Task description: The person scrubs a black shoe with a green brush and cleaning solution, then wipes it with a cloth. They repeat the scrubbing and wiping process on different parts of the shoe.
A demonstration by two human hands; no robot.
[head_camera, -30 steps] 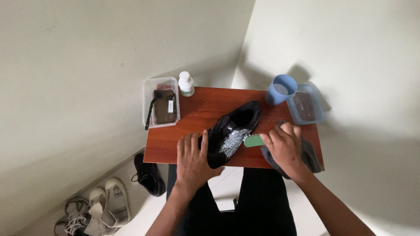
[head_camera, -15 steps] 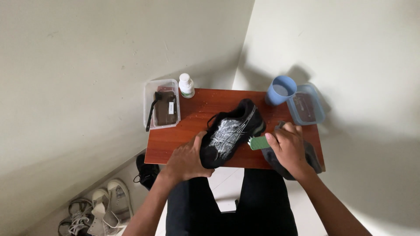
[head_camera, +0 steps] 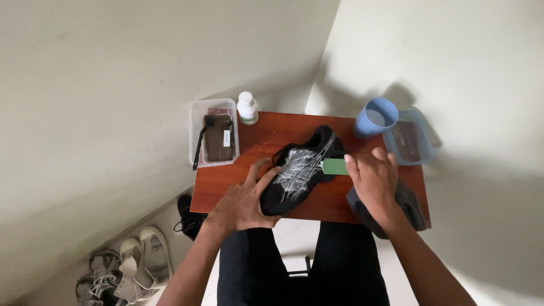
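My left hand [head_camera: 246, 201] grips the heel of the black shoe [head_camera: 300, 170] lying in the middle of the table [head_camera: 226, 192]; my right hand [head_camera: 374, 181] pinches a green brush [head_camera: 334, 166] against its side. Pressing hard could skid the foamy shoe into the blue cup [head_camera: 375, 117].

Black sneaker [head_camera: 300, 170] lies foamy on its side; green sponge [head_camera: 334, 166] touches it.

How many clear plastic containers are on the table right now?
2. One clear container sits at the table's far left corner beside the white bottle; the other sits at the far right, next to the blue cup.
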